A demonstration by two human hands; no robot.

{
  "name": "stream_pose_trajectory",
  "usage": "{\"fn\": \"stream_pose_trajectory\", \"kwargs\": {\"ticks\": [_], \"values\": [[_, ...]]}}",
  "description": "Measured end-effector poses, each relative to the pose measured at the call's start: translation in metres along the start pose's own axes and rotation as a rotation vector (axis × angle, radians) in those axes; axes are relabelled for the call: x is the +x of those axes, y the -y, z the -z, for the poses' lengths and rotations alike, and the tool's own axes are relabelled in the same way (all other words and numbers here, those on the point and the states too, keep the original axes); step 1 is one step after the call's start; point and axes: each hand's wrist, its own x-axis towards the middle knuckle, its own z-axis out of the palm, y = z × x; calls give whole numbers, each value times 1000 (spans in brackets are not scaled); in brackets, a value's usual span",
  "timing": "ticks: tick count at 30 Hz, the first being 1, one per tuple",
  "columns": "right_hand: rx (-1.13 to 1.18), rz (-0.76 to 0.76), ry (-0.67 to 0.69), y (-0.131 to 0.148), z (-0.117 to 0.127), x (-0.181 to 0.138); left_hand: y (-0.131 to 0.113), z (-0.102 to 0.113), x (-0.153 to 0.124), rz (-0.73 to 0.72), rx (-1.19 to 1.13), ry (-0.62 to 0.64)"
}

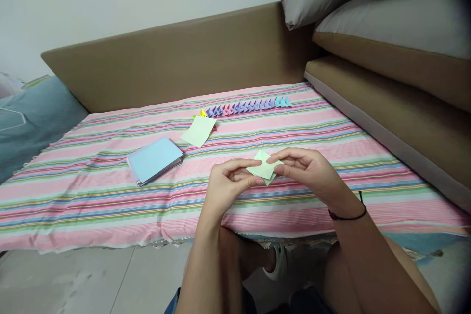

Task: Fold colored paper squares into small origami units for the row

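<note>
A small piece of pale green folded paper is held just above the striped cloth, with several creased flaps meeting near its middle. My left hand pinches its left side between thumb and fingers. On the other side, my right hand grips the right corner the same way, thumb below and fingertips on top. The underside of the paper is hidden. Beyond my hands lies a flat pale green sheet, and to the left sits a stack of coloured paper topped with light blue.
A row of folded paper pieces in purple, pink and turquoise stretches along the back, with a yellow one at its left end. Brown cushions border the right. A brown backrest stands behind the striped cloth.
</note>
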Motion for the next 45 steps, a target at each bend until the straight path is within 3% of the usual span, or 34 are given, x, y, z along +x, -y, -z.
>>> {"fn": "stream_pose_trajectory", "kwargs": {"ticks": [3, 10, 13, 18, 28, 45], "values": [[-4, 64, -19, -1, -3, 2, 1, -1, 0, -65, 40, -26], [-41, 147, -111, -4, -7, 2, 1, -6, 3, -436, 277, -139], [-45, 160, -131, -5, -8, 1, 1, -9, 2, -491, 314, -203], [-74, 167, -142, -7, -10, 1, 3, -12, -2, -407, 229, -262], [38, 123, -358, -4, -31, 2, 5, -22, -3, -325, 103, -460], [79, 118, -416, -3, -31, 2, 6, -25, 0, -281, 48, -352]]}}
